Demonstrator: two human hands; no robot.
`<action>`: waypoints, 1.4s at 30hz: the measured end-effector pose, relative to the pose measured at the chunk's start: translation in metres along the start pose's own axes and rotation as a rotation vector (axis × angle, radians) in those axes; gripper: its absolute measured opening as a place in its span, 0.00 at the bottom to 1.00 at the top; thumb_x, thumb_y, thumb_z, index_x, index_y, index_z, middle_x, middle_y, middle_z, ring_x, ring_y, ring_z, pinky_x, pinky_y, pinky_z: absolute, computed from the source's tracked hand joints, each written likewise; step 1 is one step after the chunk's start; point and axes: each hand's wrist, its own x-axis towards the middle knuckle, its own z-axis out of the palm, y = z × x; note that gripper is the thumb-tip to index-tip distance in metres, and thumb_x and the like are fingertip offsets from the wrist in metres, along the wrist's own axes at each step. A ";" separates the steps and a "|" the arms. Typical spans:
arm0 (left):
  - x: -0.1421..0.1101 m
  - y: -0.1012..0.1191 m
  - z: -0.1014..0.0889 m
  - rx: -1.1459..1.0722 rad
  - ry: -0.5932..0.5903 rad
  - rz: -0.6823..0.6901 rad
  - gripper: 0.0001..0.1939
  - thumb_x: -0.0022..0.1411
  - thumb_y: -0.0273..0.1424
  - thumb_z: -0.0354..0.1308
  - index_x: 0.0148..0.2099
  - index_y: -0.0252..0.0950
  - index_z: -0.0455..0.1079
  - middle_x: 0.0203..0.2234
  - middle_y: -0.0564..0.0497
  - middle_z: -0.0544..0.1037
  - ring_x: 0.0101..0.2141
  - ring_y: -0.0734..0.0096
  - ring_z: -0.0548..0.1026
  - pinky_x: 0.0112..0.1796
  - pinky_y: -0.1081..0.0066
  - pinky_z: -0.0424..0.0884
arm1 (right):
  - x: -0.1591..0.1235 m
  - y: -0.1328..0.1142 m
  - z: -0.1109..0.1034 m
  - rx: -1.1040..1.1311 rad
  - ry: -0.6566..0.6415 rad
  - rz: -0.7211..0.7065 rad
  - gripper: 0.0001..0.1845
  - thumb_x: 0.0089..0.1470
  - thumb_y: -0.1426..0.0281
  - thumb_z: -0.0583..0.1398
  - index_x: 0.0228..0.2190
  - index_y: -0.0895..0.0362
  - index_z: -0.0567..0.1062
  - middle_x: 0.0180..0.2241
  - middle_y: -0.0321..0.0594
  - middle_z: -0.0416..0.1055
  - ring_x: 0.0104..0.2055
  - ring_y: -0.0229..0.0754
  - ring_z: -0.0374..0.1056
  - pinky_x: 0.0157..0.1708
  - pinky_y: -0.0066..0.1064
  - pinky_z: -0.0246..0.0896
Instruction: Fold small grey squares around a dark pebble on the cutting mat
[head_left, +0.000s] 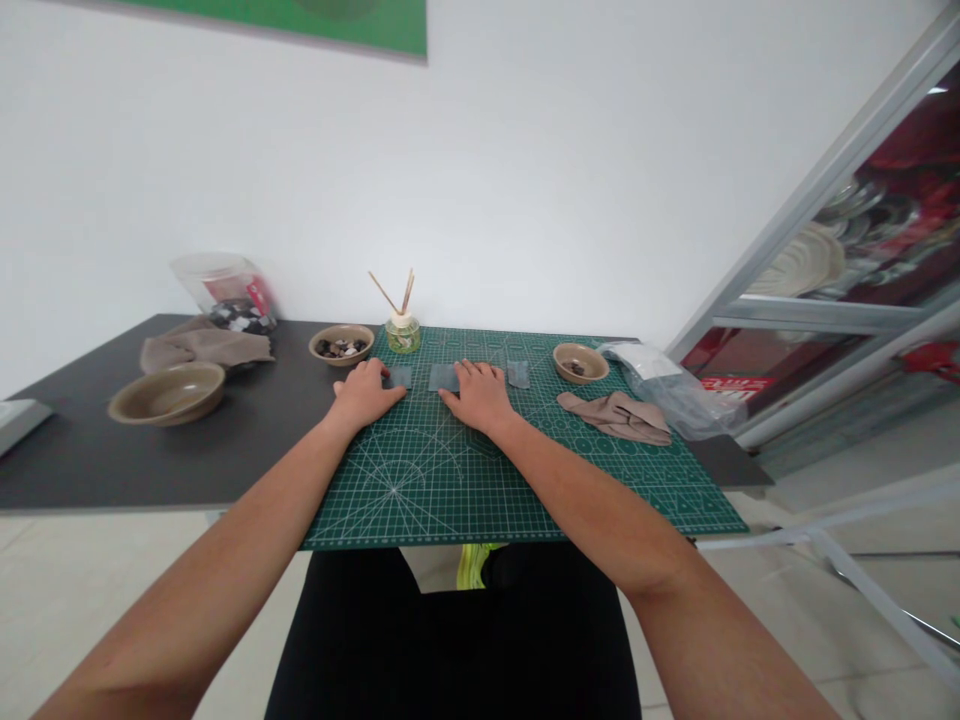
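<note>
My left hand point(367, 394) lies over the left edge of a green cutting mat point(420, 460), fingers stretched forward and thumb apart. A small clear plastic piece, perhaps a bag point(402, 377), shows beside its fingertips, partly covered. My right hand point(480, 397) rests palm down on the mat, its fingers spread over the right side of a second clear plastic piece point(442, 377). To the right of that hand lies a third clear plastic piece point(518, 375). Neither hand is seen to grip anything.
Behind the hands stands a reed diffuser point(403, 332). A bowl of stones point(342, 346) is left of it. At right are a small bowl point(580, 363), a brown cloth point(619, 415) and a plastic bag point(675, 385). Farther left are a larger bowl point(166, 394), another cloth point(202, 346) and a clear jar point(229, 290).
</note>
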 end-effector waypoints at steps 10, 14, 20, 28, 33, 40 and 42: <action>-0.001 0.000 0.000 -0.014 0.015 -0.001 0.18 0.55 0.44 0.56 0.43 0.39 0.65 0.51 0.38 0.73 0.54 0.43 0.69 0.53 0.43 0.61 | 0.004 -0.004 0.001 0.055 -0.031 -0.059 0.28 0.65 0.56 0.50 0.60 0.57 0.65 0.59 0.49 0.68 0.61 0.53 0.59 0.59 0.50 0.48; -0.001 0.000 -0.001 -0.036 0.018 0.002 0.17 0.55 0.44 0.56 0.43 0.39 0.65 0.52 0.37 0.72 0.54 0.42 0.69 0.52 0.41 0.61 | 0.002 0.000 -0.006 0.005 0.044 0.080 0.33 0.63 0.52 0.51 0.61 0.60 0.63 0.64 0.55 0.60 0.62 0.59 0.57 0.58 0.51 0.50; 0.001 -0.001 0.001 -0.039 0.028 0.010 0.14 0.59 0.40 0.52 0.44 0.40 0.66 0.50 0.37 0.72 0.54 0.41 0.68 0.51 0.38 0.61 | 0.000 0.006 -0.005 0.027 -0.019 0.148 0.33 0.62 0.53 0.52 0.59 0.62 0.65 0.60 0.59 0.64 0.59 0.59 0.60 0.55 0.48 0.56; 0.002 -0.003 0.001 -0.087 0.047 0.025 0.09 0.61 0.37 0.49 0.41 0.41 0.67 0.47 0.40 0.73 0.53 0.43 0.69 0.51 0.38 0.60 | 0.003 0.015 -0.013 0.056 0.006 0.108 0.32 0.63 0.53 0.51 0.58 0.62 0.67 0.60 0.55 0.64 0.59 0.57 0.60 0.56 0.45 0.57; 0.002 -0.003 -0.001 -0.179 0.062 0.053 0.14 0.65 0.33 0.41 0.41 0.40 0.69 0.46 0.40 0.74 0.52 0.47 0.70 0.51 0.39 0.60 | 0.000 0.053 -0.028 -0.036 -0.046 0.303 0.29 0.61 0.56 0.55 0.55 0.63 0.70 0.57 0.58 0.67 0.58 0.59 0.61 0.54 0.46 0.58; 0.001 -0.003 -0.001 -0.300 0.193 0.264 0.16 0.65 0.31 0.43 0.45 0.38 0.71 0.45 0.43 0.75 0.50 0.54 0.71 0.53 0.53 0.64 | -0.004 0.080 -0.032 -0.123 -0.140 0.260 0.19 0.63 0.67 0.52 0.47 0.63 0.76 0.47 0.55 0.76 0.52 0.53 0.69 0.51 0.39 0.60; -0.002 -0.002 -0.001 -0.389 0.248 0.295 0.14 0.64 0.31 0.47 0.47 0.37 0.70 0.43 0.44 0.76 0.46 0.58 0.73 0.50 0.60 0.66 | -0.004 0.079 -0.036 -0.127 -0.109 0.315 0.19 0.64 0.69 0.49 0.43 0.62 0.78 0.43 0.56 0.77 0.49 0.53 0.72 0.47 0.38 0.62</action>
